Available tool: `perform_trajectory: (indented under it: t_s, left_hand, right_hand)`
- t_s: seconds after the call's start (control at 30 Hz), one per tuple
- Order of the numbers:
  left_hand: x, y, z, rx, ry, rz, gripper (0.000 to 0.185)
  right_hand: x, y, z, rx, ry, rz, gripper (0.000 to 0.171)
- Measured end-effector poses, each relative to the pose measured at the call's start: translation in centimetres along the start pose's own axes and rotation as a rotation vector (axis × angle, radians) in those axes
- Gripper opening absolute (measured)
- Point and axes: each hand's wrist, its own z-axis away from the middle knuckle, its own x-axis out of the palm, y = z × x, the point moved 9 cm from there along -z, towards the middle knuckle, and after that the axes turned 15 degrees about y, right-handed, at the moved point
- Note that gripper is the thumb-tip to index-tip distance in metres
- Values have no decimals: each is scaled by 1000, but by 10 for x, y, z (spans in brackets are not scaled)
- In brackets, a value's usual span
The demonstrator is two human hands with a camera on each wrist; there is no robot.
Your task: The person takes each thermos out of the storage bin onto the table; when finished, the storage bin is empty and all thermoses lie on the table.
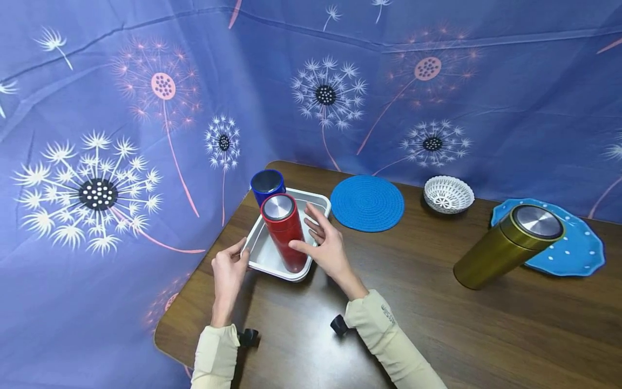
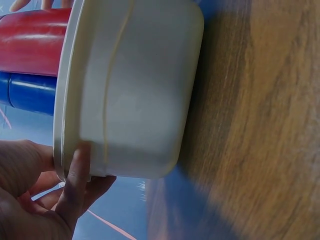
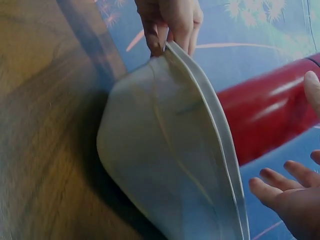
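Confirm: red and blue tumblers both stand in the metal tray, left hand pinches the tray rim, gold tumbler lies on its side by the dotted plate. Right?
Not quite. The gold tumbler stands upright, its base on the table beside the dotted plate, as the head view shows. The rest holds: red tumbler and blue tumbler stand in the metal tray, left hand pinching its rim.

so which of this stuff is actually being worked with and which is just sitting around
In use:
- metal tray, left hand pinching its rim
- red flask standing in the tray, right hand open beside it
- blue flask behind it

Lying about:
- gold flask
- blue dotted plate
- blue mat
- white bowl
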Motion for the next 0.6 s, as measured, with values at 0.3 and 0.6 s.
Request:
perform_trajectory:
  t_s: [0.3,0.6]
  left_hand:
    - [5,0,0,-1,-1,12,31]
    - [-1,0,1,0,17,-3,31]
  right_hand:
    - [13,13,2,-55,35,112,83]
    - [20,17,3,-33,66,184,77]
